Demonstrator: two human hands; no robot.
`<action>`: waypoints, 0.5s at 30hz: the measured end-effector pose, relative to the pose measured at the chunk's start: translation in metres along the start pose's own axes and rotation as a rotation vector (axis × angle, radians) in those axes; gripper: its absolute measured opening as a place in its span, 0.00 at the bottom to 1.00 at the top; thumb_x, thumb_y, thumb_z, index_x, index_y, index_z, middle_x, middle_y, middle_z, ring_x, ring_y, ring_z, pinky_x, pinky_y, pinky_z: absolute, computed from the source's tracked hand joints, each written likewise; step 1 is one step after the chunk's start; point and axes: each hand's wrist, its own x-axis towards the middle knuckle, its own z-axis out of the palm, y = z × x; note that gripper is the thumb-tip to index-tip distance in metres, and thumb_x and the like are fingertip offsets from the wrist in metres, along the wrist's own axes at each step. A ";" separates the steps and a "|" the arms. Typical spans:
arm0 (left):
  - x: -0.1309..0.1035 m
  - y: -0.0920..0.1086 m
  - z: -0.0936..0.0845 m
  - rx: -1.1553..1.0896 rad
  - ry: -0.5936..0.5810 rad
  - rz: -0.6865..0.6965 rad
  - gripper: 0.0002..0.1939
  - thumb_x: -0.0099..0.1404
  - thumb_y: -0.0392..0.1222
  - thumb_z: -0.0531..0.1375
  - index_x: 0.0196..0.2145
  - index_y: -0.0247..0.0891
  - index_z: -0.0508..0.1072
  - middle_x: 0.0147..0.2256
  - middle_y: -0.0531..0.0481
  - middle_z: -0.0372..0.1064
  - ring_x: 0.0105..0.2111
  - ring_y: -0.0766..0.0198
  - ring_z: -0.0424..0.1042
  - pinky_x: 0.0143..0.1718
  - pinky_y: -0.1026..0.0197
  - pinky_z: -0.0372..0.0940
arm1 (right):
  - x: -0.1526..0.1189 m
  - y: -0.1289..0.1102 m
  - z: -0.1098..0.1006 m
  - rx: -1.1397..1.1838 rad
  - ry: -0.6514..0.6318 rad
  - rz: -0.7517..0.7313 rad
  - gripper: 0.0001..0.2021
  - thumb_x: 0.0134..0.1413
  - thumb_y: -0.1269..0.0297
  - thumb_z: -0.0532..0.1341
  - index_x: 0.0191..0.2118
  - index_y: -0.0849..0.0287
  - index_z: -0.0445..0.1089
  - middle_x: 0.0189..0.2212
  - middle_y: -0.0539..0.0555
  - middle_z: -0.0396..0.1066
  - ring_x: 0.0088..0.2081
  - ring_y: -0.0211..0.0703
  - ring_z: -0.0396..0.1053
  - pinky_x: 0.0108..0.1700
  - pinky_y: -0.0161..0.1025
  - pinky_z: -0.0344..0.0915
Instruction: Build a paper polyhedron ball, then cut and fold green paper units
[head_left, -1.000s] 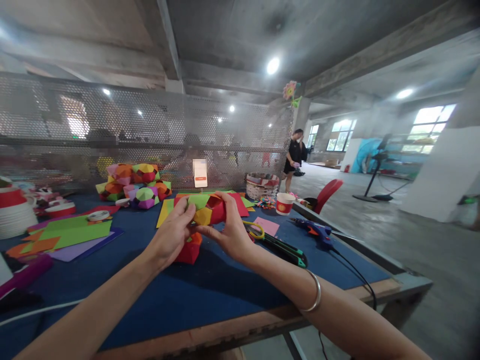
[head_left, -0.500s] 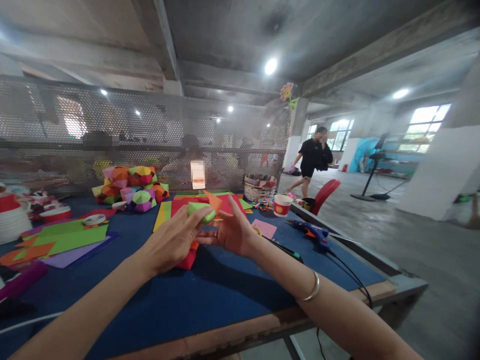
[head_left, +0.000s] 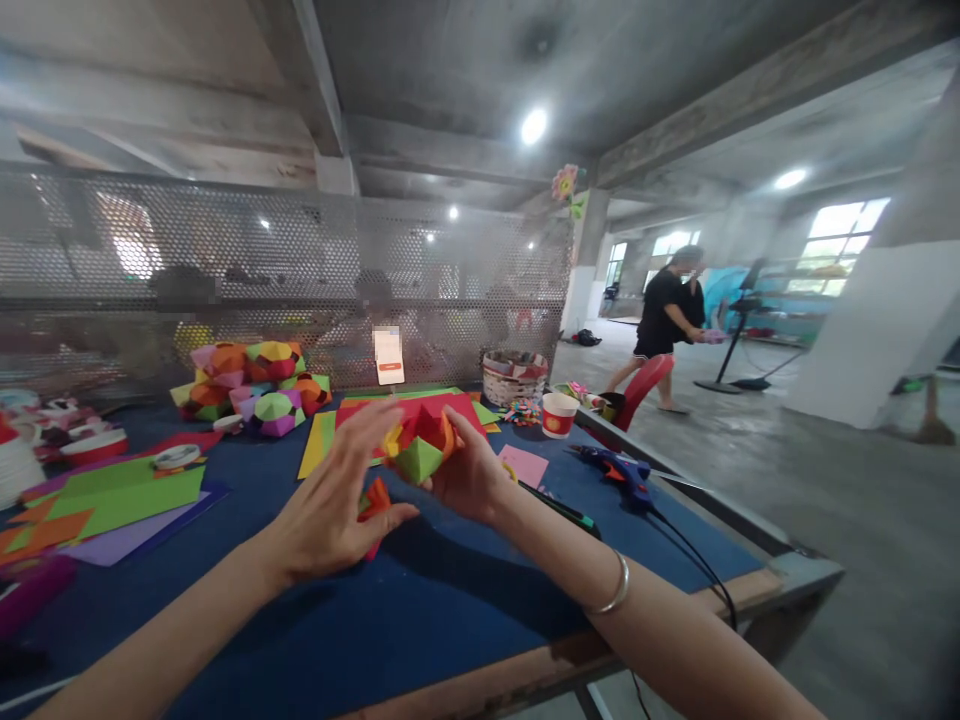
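Observation:
My right hand (head_left: pixel 474 468) is closed round a folded paper ball (head_left: pixel 421 455) with green, red, yellow and orange faces, held above the table. Its top looks unclosed, with red points standing up. To the left of it, my left hand (head_left: pixel 337 495) is open, its fingers stretched and blurred and the thumb apart. Partly hidden behind that hand, a red and orange folded paper piece (head_left: pixel 375 498) rests on the blue table (head_left: pixel 450 630). Behind my hands lie red, yellow and green paper sheets (head_left: pixel 319 445).
Finished paper balls (head_left: pixel 277 410) are piled at the back left, near green sheets (head_left: pixel 127 490) and a tape roll (head_left: pixel 177 457). A glue gun (head_left: pixel 622 472), paper cup (head_left: pixel 559 415) and woven basket (head_left: pixel 514 380) stand right. A phone (head_left: pixel 388 355) is upright. A person (head_left: pixel 666 310) walks beyond.
My left hand has come off the paper ball and opened. My right hand now holds the ball, turned so its red and yellow faces show. The person behind has moved right.

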 end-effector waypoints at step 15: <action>0.001 0.008 0.026 -0.755 0.073 -0.543 0.34 0.55 0.51 0.72 0.57 0.47 0.69 0.51 0.42 0.75 0.60 0.50 0.69 0.64 0.49 0.61 | -0.015 0.026 0.027 0.185 0.085 -0.098 0.28 0.57 0.41 0.61 0.55 0.55 0.64 0.51 0.60 0.75 0.53 0.57 0.74 0.56 0.55 0.71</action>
